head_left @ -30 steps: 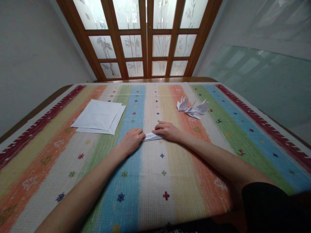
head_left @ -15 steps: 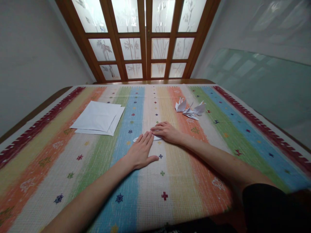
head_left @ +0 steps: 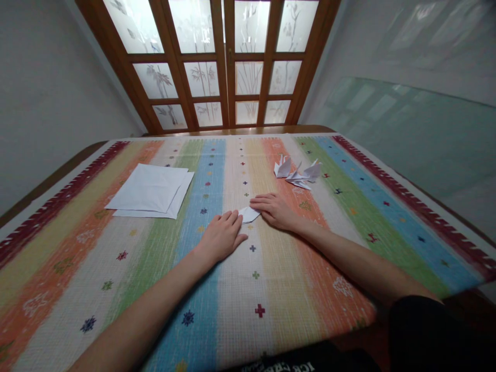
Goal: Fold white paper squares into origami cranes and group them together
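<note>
A small piece of folded white paper (head_left: 248,214) lies flat on the striped tablecloth in front of me, its middle showing between my hands. My left hand (head_left: 220,235) rests palm down over the paper's left end, fingers stretched out and thumb pointing right. On the right end lie the fingers of my right hand (head_left: 274,209), flat and close together. Both ends of the paper are covered by my fingers, so its full outline is hidden.
Large white paper sheets (head_left: 149,190) are stacked at the left. Several folded paper cranes (head_left: 298,173) stand at the back right. The striped tablecloth (head_left: 232,310) covers the table, and wooden doors with frosted panes (head_left: 227,67) rise behind it.
My right hand has slid a little to the right along the folded paper, and the hands are farther apart. More of the paper's middle shows. The whole view has shifted slightly.
</note>
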A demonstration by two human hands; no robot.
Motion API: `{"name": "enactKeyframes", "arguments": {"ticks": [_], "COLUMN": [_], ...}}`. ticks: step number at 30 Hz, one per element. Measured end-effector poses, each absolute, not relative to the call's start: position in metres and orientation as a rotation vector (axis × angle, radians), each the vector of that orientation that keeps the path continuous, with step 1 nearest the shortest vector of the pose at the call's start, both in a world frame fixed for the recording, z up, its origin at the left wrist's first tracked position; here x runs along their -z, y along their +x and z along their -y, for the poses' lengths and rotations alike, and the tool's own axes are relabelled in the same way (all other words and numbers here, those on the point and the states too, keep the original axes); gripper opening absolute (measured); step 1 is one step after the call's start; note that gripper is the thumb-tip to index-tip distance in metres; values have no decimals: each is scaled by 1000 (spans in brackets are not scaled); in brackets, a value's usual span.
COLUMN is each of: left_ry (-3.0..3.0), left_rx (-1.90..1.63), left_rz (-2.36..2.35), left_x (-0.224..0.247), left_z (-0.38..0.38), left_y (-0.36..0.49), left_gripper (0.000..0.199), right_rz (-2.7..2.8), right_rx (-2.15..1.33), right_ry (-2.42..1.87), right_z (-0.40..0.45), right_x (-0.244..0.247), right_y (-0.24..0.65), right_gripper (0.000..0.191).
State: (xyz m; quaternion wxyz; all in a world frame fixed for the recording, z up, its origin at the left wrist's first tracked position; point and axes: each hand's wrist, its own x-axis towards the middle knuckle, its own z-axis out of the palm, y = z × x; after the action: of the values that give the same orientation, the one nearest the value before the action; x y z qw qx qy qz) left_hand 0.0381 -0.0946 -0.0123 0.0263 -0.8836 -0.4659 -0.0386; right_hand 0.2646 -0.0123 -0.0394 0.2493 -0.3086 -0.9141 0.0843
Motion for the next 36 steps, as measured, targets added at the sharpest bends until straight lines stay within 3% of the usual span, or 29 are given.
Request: {"name": "enactKeyframes", "arguments": {"ticks": [2,6,9,11,15,17,19,25,31,36], "left_ry": [-2704,-2721,-2741,-2683,-2360,-2190,-2149,-2134,-1998,-1868], "left_rx": [46,37,274,684,1950,2477,2741,2835,2619,2676], "left_rz": [1364,1310,1550,1849,2349,2383,2315,2315,2278,2244], "left_x": [10,7,6,6,10,14,16,20,20,19], "left_z": [88,80,72,65,53,52,54,60,56,56], "left_y": [45,56,55,52,48,51,54,56,49,52], "left_gripper": [26,27,22,19,18,23,28,37,29,26], "right_rz": [2292,1908,1686,1538,1458,1459,1421,1391,1442,1332], "right_rx": [-295,-446,-539,-559,-858,-1094,-1207,-1175,-1246,-1224], "right_ry": [-921,-1081,-1150,-1148,-1040,-983,-942,-952,-915,-918], "right_z": [10,5,6,10,23,29,32,26,22,25], "right_x": [40,40,40,39,36,34,29,16,18,23], "right_y": [268,275,276,273,251,234,216,182,184,183], "right_gripper": [31,29,29,29,38,44,45,28,28,37]}}
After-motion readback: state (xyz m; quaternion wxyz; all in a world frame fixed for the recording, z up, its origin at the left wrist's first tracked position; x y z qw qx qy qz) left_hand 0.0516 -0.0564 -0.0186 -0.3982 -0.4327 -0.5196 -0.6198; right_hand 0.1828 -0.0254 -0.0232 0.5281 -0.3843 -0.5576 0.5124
